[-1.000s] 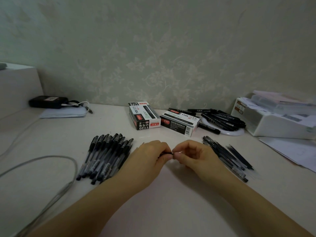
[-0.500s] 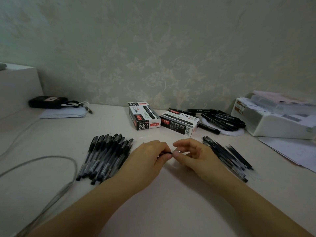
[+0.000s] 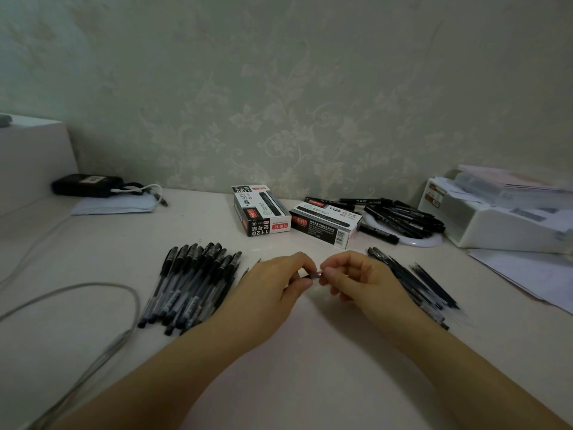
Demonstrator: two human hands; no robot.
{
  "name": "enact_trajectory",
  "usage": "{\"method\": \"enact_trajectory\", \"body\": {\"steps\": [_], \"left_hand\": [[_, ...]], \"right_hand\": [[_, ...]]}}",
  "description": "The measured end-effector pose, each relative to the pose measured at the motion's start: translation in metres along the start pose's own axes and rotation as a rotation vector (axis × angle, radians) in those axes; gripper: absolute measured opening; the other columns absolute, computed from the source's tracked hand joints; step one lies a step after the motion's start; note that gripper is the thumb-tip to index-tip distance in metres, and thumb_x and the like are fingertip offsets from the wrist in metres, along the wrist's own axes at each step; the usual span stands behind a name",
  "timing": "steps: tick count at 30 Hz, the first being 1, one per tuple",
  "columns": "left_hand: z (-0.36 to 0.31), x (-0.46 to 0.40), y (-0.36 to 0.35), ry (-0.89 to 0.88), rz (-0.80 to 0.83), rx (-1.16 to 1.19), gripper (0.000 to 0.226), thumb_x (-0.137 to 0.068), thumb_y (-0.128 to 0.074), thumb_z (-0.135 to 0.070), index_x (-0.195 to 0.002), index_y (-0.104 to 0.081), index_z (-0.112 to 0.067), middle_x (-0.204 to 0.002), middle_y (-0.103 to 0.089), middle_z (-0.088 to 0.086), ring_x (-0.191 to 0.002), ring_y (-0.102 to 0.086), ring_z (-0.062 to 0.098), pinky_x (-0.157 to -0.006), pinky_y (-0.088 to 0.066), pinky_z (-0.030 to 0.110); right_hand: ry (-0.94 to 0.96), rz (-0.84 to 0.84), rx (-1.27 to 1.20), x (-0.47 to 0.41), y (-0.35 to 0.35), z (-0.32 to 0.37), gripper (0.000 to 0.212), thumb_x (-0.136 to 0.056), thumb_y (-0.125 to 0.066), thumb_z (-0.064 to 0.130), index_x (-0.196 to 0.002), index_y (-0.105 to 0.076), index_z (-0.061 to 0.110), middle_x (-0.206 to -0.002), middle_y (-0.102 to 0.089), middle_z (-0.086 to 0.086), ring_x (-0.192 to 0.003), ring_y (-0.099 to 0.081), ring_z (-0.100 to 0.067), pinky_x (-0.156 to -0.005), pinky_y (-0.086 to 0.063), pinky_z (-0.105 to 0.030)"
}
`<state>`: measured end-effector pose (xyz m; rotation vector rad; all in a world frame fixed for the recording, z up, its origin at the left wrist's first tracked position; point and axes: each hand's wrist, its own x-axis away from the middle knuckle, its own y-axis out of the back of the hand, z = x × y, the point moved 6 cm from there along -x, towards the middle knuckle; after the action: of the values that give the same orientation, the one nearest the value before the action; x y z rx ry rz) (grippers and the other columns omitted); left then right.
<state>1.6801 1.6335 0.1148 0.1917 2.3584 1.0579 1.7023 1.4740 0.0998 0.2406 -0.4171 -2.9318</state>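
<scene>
As left hand and right hand pinch seemingly one pen, pen piles flank them.

My pale, smooth tabletop carries a row of clear gel pens with black caps at my left and a loose heap of thin black pen barrels at my right. Farther back lie an upright black-and-white cardboard pen box, a second flat pen box just beside it, a white round dish, a white plastic tray, loose paper sheets and a grey cable.

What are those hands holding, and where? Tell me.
A dark pen, mostly hidden: the left hand pinches its barrel near one end, the right hand pinches that end's small tip.
</scene>
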Motion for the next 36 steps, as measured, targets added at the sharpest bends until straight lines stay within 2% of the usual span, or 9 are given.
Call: {"method": "enact_trajectory", "body": {"steps": [4,9,13,16,21,25,28,32,36], "left_hand": [[-0.001,0.0,-0.002,0.002,0.017,0.01,0.008,-0.097,-0.05,-0.036,-0.103,-0.055,-0.034,-0.087,-0.062,-0.012,-0.075,-0.056,0.0,-0.064,-0.044,0.016],[0.001,0.0,-0.003,0.035,0.037,0.011,0.008,-0.098,-0.048,-0.036,-0.101,-0.054,-0.033,-0.084,-0.062,-0.012,-0.077,-0.058,0.0,-0.069,-0.05,0.023],[0.006,0.0,-0.001,0.065,0.034,0.003,0.008,-0.099,-0.047,-0.032,-0.102,-0.054,-0.03,-0.083,-0.062,-0.01,-0.08,-0.059,0.004,-0.072,-0.051,0.03],[0.005,0.0,-0.001,0.057,0.039,-0.011,0.011,-0.1,-0.045,-0.03,-0.109,-0.05,-0.033,-0.083,-0.061,-0.01,-0.079,-0.058,0.005,-0.071,-0.05,0.027],[0.005,0.001,-0.003,0.042,0.046,-0.033,0.017,-0.1,-0.044,-0.029,-0.114,-0.049,-0.039,-0.084,-0.058,-0.011,-0.074,-0.053,0.002,-0.064,-0.042,0.016],[0.003,0.001,-0.003,0.032,0.05,-0.031,0.019,-0.1,-0.044,-0.028,-0.114,-0.051,-0.039,-0.085,-0.057,-0.012,-0.078,-0.054,0.003,-0.071,-0.046,0.021],[0.003,0.0,-0.004,0.034,0.056,-0.028,0.021,-0.1,-0.045,-0.028,-0.115,-0.052,-0.04,-0.083,-0.057,-0.013,-0.075,-0.052,-0.002,-0.064,-0.038,0.011],[0.006,-0.001,-0.003,0.072,0.044,0.073,0.027,-0.1,-0.045,-0.028,-0.115,-0.053,-0.05,-0.079,-0.06,-0.012,-0.069,-0.051,-0.009,-0.058,-0.034,0.01],[0.006,-0.001,-0.004,0.086,0.044,0.237,0.035,-0.1,-0.044,-0.029,-0.117,-0.052,-0.059,-0.077,-0.059,-0.014,-0.059,-0.049,-0.002,-0.057,-0.04,0.015]], "right_hand": [[-0.009,-0.001,0.041,0.002,-0.003,0.002,0.034,-0.082,-0.064,0.051,-0.089,-0.073,0.019,-0.079,-0.075,0.002,-0.062,-0.06,0.0,-0.054,-0.045,-0.013],[0.023,0.019,0.03,0.001,-0.001,0.001,0.008,-0.089,-0.07,0.023,-0.091,-0.074,0.016,-0.08,-0.076,-0.001,-0.066,-0.063,-0.003,-0.061,-0.05,-0.013],[0.024,-0.118,-0.047,-0.001,0.012,0.001,0.002,-0.085,-0.074,0.019,-0.086,-0.076,0.021,-0.077,-0.075,-0.002,-0.066,-0.065,-0.005,-0.062,-0.051,-0.014],[0.067,-0.144,0.169,-0.001,0.018,0.002,0.007,-0.084,-0.077,0.018,-0.082,-0.076,0.025,-0.077,-0.074,0.005,-0.069,-0.067,-0.004,-0.066,-0.053,-0.014],[0.157,0.015,0.577,0.005,0.003,0.004,0.006,-0.085,-0.075,0.025,-0.088,-0.075,0.029,-0.08,-0.071,0.013,-0.077,-0.063,-0.001,-0.072,-0.05,-0.014],[0.182,0.034,0.654,0.005,0.0,0.004,0.007,-0.086,-0.074,0.032,-0.093,-0.076,0.03,-0.084,-0.067,0.013,-0.078,-0.058,-0.003,-0.071,-0.047,-0.015],[0.177,0.045,0.662,0.005,0.001,0.002,0.01,-0.085,-0.074,0.035,-0.094,-0.075,0.031,-0.083,-0.065,0.014,-0.078,-0.057,-0.001,-0.068,-0.045,-0.013],[0.169,-0.056,0.554,0.003,0.006,0.005,0.013,-0.082,-0.075,0.04,-0.095,-0.074,0.037,-0.085,-0.066,0.013,-0.071,-0.056,-0.001,-0.066,-0.045,-0.013],[0.037,-0.08,0.095,0.003,0.006,0.005,0.007,-0.084,-0.073,0.038,-0.089,-0.078,0.035,-0.086,-0.075,0.009,-0.068,-0.065,-0.003,-0.062,-0.048,-0.012]]}}
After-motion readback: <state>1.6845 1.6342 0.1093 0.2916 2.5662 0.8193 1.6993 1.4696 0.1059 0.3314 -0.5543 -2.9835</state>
